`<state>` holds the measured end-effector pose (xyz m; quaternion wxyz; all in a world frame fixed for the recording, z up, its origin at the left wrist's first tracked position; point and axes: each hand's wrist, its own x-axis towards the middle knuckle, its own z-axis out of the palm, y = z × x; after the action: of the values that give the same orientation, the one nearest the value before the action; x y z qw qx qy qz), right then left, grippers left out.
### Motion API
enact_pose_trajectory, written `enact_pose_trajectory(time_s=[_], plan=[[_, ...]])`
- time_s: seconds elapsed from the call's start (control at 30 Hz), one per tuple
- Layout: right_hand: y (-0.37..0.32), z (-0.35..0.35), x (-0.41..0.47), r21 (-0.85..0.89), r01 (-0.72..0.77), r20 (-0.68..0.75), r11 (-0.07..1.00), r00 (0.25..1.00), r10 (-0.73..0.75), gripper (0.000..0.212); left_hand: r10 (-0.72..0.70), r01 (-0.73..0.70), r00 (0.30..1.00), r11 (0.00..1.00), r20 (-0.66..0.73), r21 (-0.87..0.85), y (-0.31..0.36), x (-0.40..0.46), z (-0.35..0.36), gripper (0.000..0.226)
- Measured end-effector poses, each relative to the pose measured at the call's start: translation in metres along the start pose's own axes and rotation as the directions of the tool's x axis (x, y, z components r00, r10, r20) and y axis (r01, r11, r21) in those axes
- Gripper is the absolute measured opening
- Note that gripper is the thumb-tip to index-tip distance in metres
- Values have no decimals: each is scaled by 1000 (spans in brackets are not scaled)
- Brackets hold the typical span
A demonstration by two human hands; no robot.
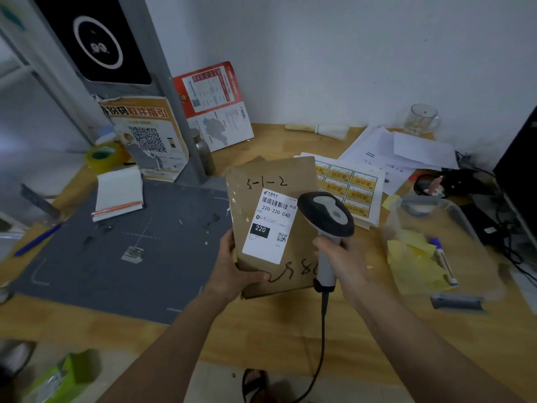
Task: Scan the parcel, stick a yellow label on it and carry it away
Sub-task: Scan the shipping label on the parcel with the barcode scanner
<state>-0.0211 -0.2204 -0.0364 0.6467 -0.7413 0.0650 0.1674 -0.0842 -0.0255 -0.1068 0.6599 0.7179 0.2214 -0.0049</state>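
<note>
A flat brown parcel (255, 181) with handwritten marks and a white shipping label (268, 225) is held over the wooden table. My left hand (232, 269) grips its lower left edge, thumb on top. My right hand (340, 257) is closed around the handle of a corded barcode scanner (325, 213), whose black head hangs over the parcel's right side, beside the white label. A sheet of yellow labels (354, 184) lies on the table behind the parcel, partly hidden by the parcel and the scanner.
A grey mat (116, 257) covers the table's left part, with a notepad (119, 193) and a blue pen (37, 239). A clear box (436, 251) with yellow notes and a marker sits right. Papers (406, 149), a glass mug (421, 117), cables and tape (103, 155) crowd the back.
</note>
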Motion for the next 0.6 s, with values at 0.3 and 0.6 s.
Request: enact_pose_trajectory(time_s=[0.3,0.6], plan=[[-14,11,-54,114,40,33,993,998,-44,33,30,-31,999,997,13,65,6,4,-1,110],[-23,6,-72,236,-31,18,971,999,28,32,20,-20,1000,995,5,95,8,9,-2,114]])
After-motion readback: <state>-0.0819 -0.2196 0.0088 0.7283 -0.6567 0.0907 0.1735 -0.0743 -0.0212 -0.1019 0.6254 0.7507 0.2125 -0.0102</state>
